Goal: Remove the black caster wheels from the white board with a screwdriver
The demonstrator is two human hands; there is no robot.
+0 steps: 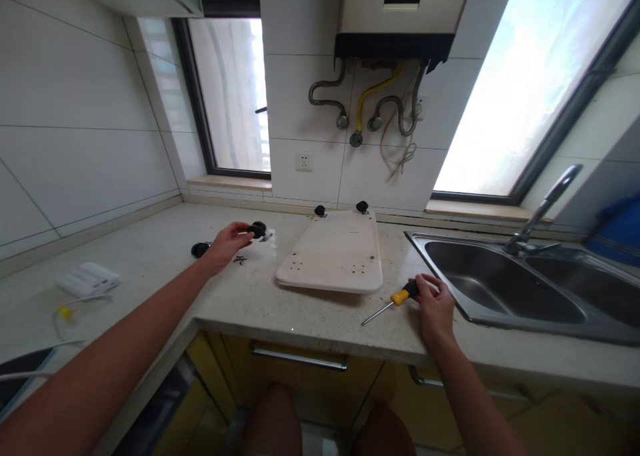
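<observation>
Pinching a black caster (257, 229) near loose screws (240, 260), the left hand (224, 248) has a board (330, 251) to its right, while the right hand (435, 304) clasps a screwdriver (400, 298).

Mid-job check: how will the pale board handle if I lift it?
The board looks stiff: it shows no sagging. Its far end will probably feel heavier, since two black casters sit there. Its smooth-looking face may be slightly slippery to grip.

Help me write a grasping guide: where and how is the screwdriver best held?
Probably by the thick handle, from the right, as the right hand does: the slim shaft points leftward, leaving the wider handle on the right.
</observation>
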